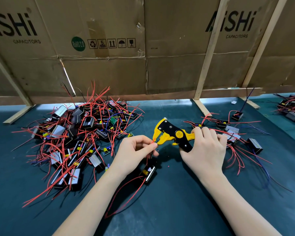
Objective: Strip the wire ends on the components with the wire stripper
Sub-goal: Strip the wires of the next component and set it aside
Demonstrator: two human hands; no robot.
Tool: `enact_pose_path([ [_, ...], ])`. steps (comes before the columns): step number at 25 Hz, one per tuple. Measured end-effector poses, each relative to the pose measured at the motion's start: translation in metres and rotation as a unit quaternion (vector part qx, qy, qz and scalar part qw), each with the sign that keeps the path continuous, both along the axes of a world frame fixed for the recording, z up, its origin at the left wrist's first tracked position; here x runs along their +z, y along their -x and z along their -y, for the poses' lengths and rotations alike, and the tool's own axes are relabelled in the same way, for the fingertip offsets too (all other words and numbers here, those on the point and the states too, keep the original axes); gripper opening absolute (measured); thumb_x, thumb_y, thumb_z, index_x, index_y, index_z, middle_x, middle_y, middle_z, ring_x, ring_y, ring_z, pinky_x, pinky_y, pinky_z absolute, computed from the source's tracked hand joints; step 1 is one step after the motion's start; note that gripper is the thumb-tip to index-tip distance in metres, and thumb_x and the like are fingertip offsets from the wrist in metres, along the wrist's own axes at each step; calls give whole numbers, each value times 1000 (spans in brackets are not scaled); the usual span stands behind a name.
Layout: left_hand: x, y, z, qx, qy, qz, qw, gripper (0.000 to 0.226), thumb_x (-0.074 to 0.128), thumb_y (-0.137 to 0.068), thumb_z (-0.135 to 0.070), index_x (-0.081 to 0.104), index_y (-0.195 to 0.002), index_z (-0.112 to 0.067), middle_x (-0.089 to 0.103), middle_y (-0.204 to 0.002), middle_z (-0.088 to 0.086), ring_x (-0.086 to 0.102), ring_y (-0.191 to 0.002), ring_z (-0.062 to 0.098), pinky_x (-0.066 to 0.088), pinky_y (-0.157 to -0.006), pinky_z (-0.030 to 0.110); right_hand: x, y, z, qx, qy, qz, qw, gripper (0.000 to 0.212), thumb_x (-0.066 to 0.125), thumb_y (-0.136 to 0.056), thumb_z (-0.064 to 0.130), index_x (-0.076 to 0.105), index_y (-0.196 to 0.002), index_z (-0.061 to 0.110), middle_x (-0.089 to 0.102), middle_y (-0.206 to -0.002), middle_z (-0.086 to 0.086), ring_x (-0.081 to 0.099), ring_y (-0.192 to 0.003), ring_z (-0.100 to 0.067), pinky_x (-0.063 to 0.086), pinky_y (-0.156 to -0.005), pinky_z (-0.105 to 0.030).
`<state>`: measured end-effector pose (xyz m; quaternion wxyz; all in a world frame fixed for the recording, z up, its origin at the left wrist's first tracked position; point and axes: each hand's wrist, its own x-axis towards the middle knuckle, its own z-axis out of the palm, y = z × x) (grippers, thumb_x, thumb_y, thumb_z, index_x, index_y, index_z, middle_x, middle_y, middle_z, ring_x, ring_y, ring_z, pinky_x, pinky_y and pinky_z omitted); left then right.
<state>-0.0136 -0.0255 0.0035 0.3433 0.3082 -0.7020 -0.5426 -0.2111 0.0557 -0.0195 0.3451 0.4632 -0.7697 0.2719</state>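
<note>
Pinching a thin red wire end between thumb and forefinger, the left hand feeds it into the mouth of a yellow-and-black wire stripper, so the wire tip sits right at the tool's front teeth. The right hand wraps its fingers around the stripper's handles, holding the tool level above the dark green table mat with its head pointing left. Below the left hand, the wire leads down to a small black boxed component with a yellow capacitor, which lies on the mat between the two forearms; further red leads from it loop toward the viewer. To the left sits a large tangled heap of similar black components with red wires. To the right, just behind the right hand, a smaller scatter of the same components spreads across the mat, and another cluster shows at the far right edge. Behind everything stands a brown cardboard wall printed with "AiSHi CAPACITORS", braced by pale wooden battens.
</note>
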Motion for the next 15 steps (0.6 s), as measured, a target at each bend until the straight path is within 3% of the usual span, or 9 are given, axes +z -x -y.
enact_pose_path([
  [15, -1, -2, 3, -15, -18, 20, 1000, 12, 69, -89, -12, 71, -77, -13, 75, -70, 7, 61, -59, 8, 45, -57, 14, 0, 2, 0, 16, -11, -31, 999, 30, 63, -67, 41, 51, -68, 13, 51, -62, -2, 50, -60, -30, 27, -66, -37],
])
